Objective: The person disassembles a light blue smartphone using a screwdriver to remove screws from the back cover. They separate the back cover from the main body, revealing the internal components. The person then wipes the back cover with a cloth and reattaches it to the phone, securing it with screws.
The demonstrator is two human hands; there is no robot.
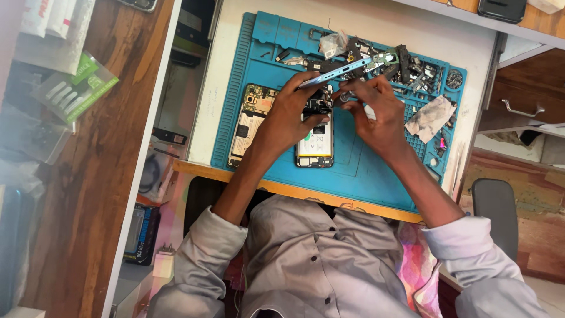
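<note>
Blue mat [353, 171] below — I see my left hand [288, 115] closed on the light-blue phone frame [335, 73], tilted above an opened phone [315, 141]; right hand [376, 112] pinches a small tool [346, 96]. I'd keep the frame steady — light pressure.

the thin light-blue phone frame [336, 73] is held edge-on and tilted, its right end higher, raised above the blue mat between the left hand [292, 112] gripping its lower left end and the right hand [376, 109] just beside its middle. the right hand pinches a small dark tool or part [344, 96] near the frame's underside, though it is too small to tell which. below the hands an opened phone body [315, 138] lies flat on the mat with its back off, showing a pale battery and dark circuit board at its top.
</note>
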